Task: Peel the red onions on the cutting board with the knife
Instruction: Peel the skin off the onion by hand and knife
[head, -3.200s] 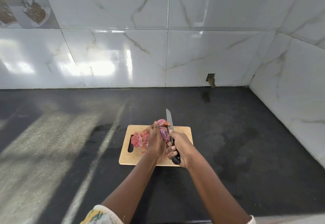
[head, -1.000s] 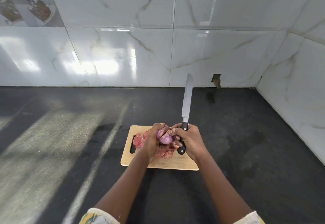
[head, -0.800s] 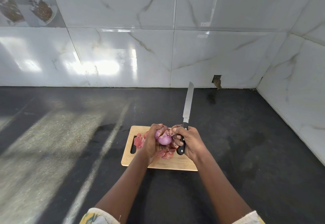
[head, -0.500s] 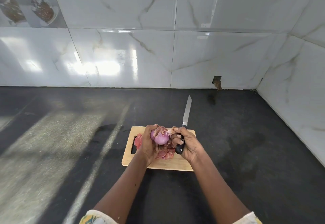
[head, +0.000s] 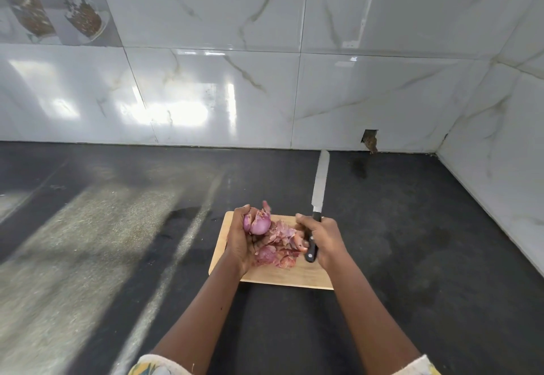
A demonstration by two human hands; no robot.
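Sunlight streaks the dark tabletop (head: pixel 88 242) out at 9 o'clock from the board (head: pixel 294 279). Left grip (head: pixel 240 243) hovers over the board's 10 o'clock corner, fingers curled round an onion (head: pixel 260 225) held off the wood (a flap of skin stands loose at its top). Peels (head: pixel 282 237) lie heaped at the board's middle, and what looks like a second onion (head: pixel 266 254) sits among them toward 7 o'clock. Right grip (head: pixel 325 237) is over the board's 2 o'clock side, closed round the black handle of the knife (head: pixel 320 183). The blade points to 12 o'clock, out over the tabletop and apart from the held onion. Farther off at 1 o'clock, a small hole (head: pixel 371 140) breaks the tiled wall (head: pixel 206 95) at its foot.
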